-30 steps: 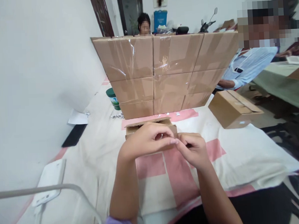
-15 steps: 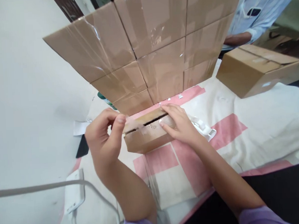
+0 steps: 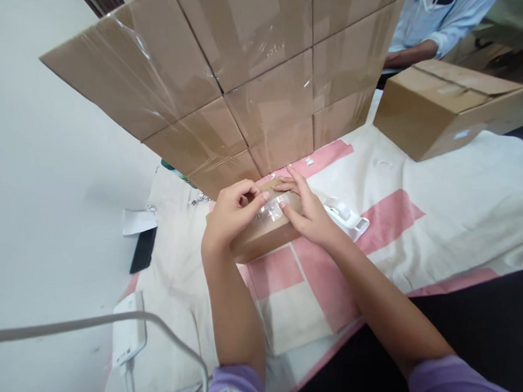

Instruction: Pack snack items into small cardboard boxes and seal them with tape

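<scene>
A small cardboard box (image 3: 267,235) lies on the cloth in front of me. Clear tape (image 3: 274,209), shiny and wrinkled, runs across its top. My left hand (image 3: 236,212) is at the box's left part, fingers curled and thumb against the tape in a pinch; what lies beneath its fingers is hidden. My right hand (image 3: 304,211) rests over the box's right end, fingers spread on the far side of the top, thumb near the tape. Just right of that hand sits a white tape dispenser (image 3: 348,219).
A tall wall of taped cardboard (image 3: 269,102) stands behind the box. To the right is a larger carton (image 3: 441,107), with a person (image 3: 445,22) beyond it. A white power strip (image 3: 128,329), a cable (image 3: 163,330) and a dark flat object (image 3: 144,249) lie left.
My left hand has moved right and down onto the box, bringing the tape strip onto its top. The dark gap along the top is now covered. My right hand stays at the right end.
</scene>
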`<state>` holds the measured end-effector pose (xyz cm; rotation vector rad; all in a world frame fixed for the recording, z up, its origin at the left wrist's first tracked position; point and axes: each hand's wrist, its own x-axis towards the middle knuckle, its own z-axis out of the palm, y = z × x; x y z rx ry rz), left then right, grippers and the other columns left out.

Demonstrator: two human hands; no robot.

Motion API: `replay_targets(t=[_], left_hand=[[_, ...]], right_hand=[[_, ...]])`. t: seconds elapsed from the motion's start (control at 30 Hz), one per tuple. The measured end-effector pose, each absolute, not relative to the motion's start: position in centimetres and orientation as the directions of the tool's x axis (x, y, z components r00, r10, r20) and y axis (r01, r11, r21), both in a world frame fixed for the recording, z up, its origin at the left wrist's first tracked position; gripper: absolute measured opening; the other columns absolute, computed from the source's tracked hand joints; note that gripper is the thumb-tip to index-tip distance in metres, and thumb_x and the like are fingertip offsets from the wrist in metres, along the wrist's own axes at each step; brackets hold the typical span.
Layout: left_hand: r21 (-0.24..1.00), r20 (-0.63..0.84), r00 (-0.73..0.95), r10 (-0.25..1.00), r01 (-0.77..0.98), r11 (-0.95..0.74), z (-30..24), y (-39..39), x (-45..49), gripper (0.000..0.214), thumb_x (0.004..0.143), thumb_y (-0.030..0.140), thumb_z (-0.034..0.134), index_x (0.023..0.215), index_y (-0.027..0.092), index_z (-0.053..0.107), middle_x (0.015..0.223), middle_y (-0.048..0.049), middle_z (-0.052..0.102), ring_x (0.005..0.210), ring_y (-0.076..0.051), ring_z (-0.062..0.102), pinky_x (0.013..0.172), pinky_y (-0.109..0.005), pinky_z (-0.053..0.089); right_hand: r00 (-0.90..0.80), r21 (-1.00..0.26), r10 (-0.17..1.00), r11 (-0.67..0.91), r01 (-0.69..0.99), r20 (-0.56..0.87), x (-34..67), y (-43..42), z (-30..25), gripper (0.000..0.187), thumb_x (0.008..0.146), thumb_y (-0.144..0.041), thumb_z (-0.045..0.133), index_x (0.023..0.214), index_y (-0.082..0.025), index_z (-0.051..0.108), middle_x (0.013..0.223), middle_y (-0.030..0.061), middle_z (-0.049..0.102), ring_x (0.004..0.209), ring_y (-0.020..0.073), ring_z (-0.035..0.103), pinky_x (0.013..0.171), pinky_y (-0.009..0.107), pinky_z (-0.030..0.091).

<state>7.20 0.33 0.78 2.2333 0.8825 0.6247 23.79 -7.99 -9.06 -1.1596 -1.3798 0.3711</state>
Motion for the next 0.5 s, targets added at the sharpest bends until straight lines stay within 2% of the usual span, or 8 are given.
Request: replay_targets(t=[0.17, 0.3, 0.4, 0.5], left_hand=[[0.66, 0.112, 0.698, 0.707, 0.479, -0.578, 0.19, 0.84, 7.27, 0.023, 0.081, 0.038, 0.075, 0.077, 0.021, 0.06, 0.082, 0.0014, 0.06, 0.076, -0.016, 0.055, 0.07, -0.029, 0.042], [0.558, 0.121, 0.697, 0.707, 0.541, -0.629, -0.04, 0.98, 7.4, 0.023, 0.081, 0.043, 0.075, 0.081, 0.023, 0.065, 0.104, -0.0026, 0.062, 0.104, -0.023, 0.056, 0.089, -0.035, 0.045], [0.502, 0.116, 0.656, 0.745, 0.609, -0.614, -0.16, 0.96, 7.38, 0.033, 0.079, 0.052, 0.076, 0.097, 0.026, 0.066, 0.119, -0.0031, 0.06, 0.117, -0.027, 0.052, 0.099, -0.04, 0.044], [0.47, 0.095, 0.61, 0.787, 0.669, -0.575, -0.36, 0.92, 7.36, 0.047, 0.08, 0.058, 0.074, 0.114, 0.028, 0.06, 0.127, -0.0035, 0.061, 0.122, -0.029, 0.053, 0.105, -0.044, 0.04]], right_hand=[[0.244, -0.816, 0.801, 0.445, 0.368, 0.547, 23.71, -8.07, -9.13, 0.072, 0.099, -0.023, 0.053, 0.163, -0.026, 0.02, 0.134, 0.0121, 0.063, 0.144, 0.0275, 0.045, 0.121, 0.056, 0.034], [0.251, -0.827, 0.808, 0.436, 0.354, 0.533, 23.71, -8.15, -9.12, 0.071, 0.098, -0.019, 0.05, 0.162, -0.025, 0.022, 0.134, 0.0118, 0.064, 0.145, 0.0267, 0.044, 0.122, 0.056, 0.033], [0.25, -0.827, 0.808, 0.436, 0.355, 0.534, 23.67, -8.12, -9.2, 0.07, 0.097, -0.017, 0.049, 0.161, -0.024, 0.022, 0.135, 0.0122, 0.064, 0.147, 0.0258, 0.042, 0.123, 0.056, 0.031], [0.252, -0.826, 0.806, 0.437, 0.356, 0.535, 23.62, -8.13, -9.25, 0.069, 0.097, -0.017, 0.048, 0.161, -0.023, 0.023, 0.135, 0.0124, 0.065, 0.148, 0.0254, 0.04, 0.123, 0.055, 0.031]])
